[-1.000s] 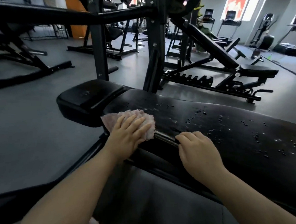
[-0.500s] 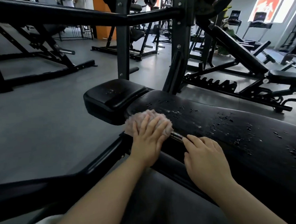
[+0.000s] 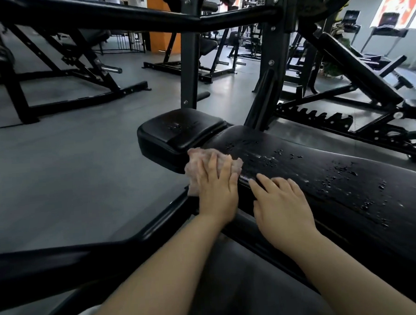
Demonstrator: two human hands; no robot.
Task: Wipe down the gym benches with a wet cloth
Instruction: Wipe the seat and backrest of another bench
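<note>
A long black bench pad [image 3: 323, 175] runs from centre to right, dotted with water drops. Its separate seat pad [image 3: 181, 132] lies at the far left end. A pale pink cloth [image 3: 197, 162] lies over the near left corner of the long pad. My left hand [image 3: 217, 188] presses flat on the cloth with straight fingers. My right hand [image 3: 282, 206] rests flat on the pad's near edge, just right of the left hand, holding nothing.
A black rack upright [image 3: 188, 62] and crossbar [image 3: 122, 15] rise right behind the bench. The bench's frame bar [image 3: 63, 259] runs along the lower left. An incline bench [image 3: 356, 65] stands at the right, other machines behind on the grey floor [image 3: 70, 164].
My left hand has slid the cloth down over the pad's near left corner. My right hand has flattened and shifted left along the near edge. The view has swung left.
</note>
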